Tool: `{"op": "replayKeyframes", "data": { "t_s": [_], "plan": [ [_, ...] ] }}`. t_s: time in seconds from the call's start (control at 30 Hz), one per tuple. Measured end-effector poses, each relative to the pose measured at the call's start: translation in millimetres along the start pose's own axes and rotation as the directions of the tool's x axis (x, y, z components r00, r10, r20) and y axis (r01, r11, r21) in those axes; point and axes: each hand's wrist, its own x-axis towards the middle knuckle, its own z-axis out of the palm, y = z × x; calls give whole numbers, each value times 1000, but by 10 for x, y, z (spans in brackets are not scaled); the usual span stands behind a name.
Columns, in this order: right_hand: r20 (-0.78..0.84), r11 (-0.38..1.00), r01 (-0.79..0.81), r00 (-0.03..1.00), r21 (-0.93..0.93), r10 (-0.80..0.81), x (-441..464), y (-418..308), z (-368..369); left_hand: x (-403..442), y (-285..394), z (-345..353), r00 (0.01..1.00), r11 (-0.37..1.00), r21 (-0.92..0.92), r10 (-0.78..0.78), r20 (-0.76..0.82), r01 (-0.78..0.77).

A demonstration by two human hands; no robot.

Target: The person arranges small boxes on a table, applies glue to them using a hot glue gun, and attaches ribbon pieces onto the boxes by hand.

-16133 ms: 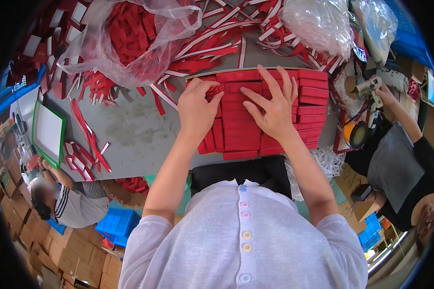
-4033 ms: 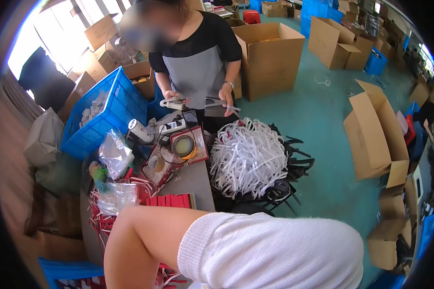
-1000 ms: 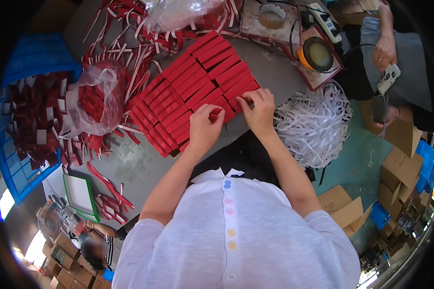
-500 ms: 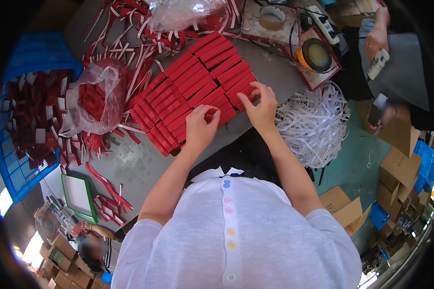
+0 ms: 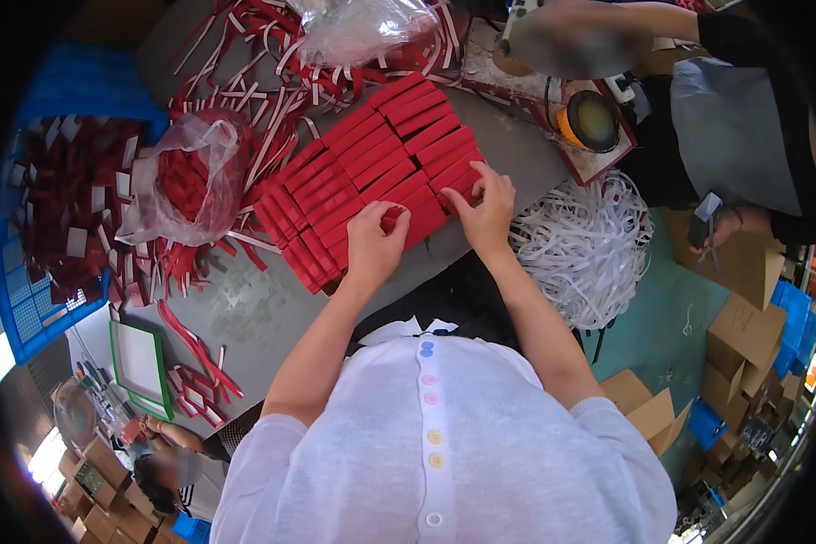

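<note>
Slim red boxes (image 5: 363, 159) lie packed side by side in slanting rows on the grey table in front of me. My left hand (image 5: 377, 240) is at the near edge of this block, thumb and fingertips curled together around some red of a box there. At the block's right corner is my right hand (image 5: 486, 210), its bent fingers and thumb on either side of box ends. How far the boxes reach beneath my fingers is hidden. Narrow dark gaps show between some of the rows.
Left of the block are an open plastic bag (image 5: 190, 181) of red pieces and a blue crate (image 5: 14, 272). White strips (image 5: 585, 249) are heaped at right. Red-and-white ribbons (image 5: 245, 91) lie behind. A co-worker's arm (image 5: 671, 27) crosses the far right; another person sits lower left.
My hands stay at about the same places on the boxes, with slight finger shifts. The co-worker's arm at the far right has swung left over the equipment. The view has shifted slightly.
</note>
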Motion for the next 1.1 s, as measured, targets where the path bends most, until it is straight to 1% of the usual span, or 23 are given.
{"op": "replayKeyframes", "data": {
  "t_s": [0.07,0.1,0.17,0.2,0.27,0.3,0.33,0.37,0.4,0.43,0.47,0.5,0.53,0.6,0.7,0.73,0.77,0.83,0.9,0.93,1.0,1.07,1.1],
  "plan": [
    [-83,998,-49,995,49,53,-1,27,61,71,4,-2,1000,1000,-10,14,-21,-14],
    [-85,998,-44,995,50,49,3,35,56,103,15,-9,999,999,-17,27,-38,-28],
    [-54,990,-110,992,92,116,9,41,18,157,59,-37,999,999,-24,22,-40,-23],
    [-64,991,-102,992,91,108,17,20,-14,208,90,-43,999,999,-32,16,-39,-17],
    [-34,947,-221,971,234,235,9,-40,-122,240,126,-46,996,997,-27,64,-60,-66],
    [-86,974,-169,979,153,184,-11,-25,-164,243,139,-39,992,994,-23,105,-75,-107],
    [-99,975,-165,979,147,181,-17,-68,-236,234,98,-27,990,992,5,127,-61,-127],
    [-77,955,-216,969,204,236,-40,-81,-282,222,86,-14,989,991,16,134,-58,-133],
    [-47,896,-287,946,340,321,-47,-99,-312,202,130,-25,994,994,-3,112,-17,-112],
    [-58,932,-226,966,282,252,-73,-46,-342,180,7,34,995,995,-3,103,-5,-103],
    [-62,942,-204,972,267,228,-98,-5,-339,161,-12,64,997,996,-46,72,10,-71],
    [-98,946,-158,976,284,192,-87,-15,-366,150,-18,102,996,993,-77,85,-6,-86],
    [-81,934,-177,974,311,212,-82,-9,-369,150,-73,149,992,990,-58,129,-7,-129],
    [-102,949,-136,980,286,171,-38,-14,-444,127,-138,228,995,992,-74,100,18,-98],
    [-117,945,-148,975,291,189,21,-60,-531,85,160,214,996,990,-126,72,48,-66],
    [-128,945,-148,973,291,192,35,-56,-545,85,121,243,993,986,-125,118,32,-113],
    [-165,948,-125,970,294,179,36,-69,-555,82,97,255,991,987,-113,120,50,-114],
    [-171,947,-116,970,300,173,2,-63,-573,46,113,249,986,983,-113,154,69,-145],
    [-183,943,-107,968,315,170,-58,-45,-563,-2,142,242,988,985,-130,122,93,-109],
    [-192,940,-98,967,328,168,-78,-51,-574,-26,146,242,985,981,-140,150,89,-136],
    [-195,937,-99,966,336,172,-158,-73,-620,-80,171,231,984,979,-172,130,120,-108],
    [-175,918,-131,962,374,209,-231,-99,-647,-141,240,246,981,973,-188,158,111,-135],
    [-166,914,-139,962,381,215,-267,-110,-659,-195,273,241,982,972,-213,131,133,-101]
  ]
}}
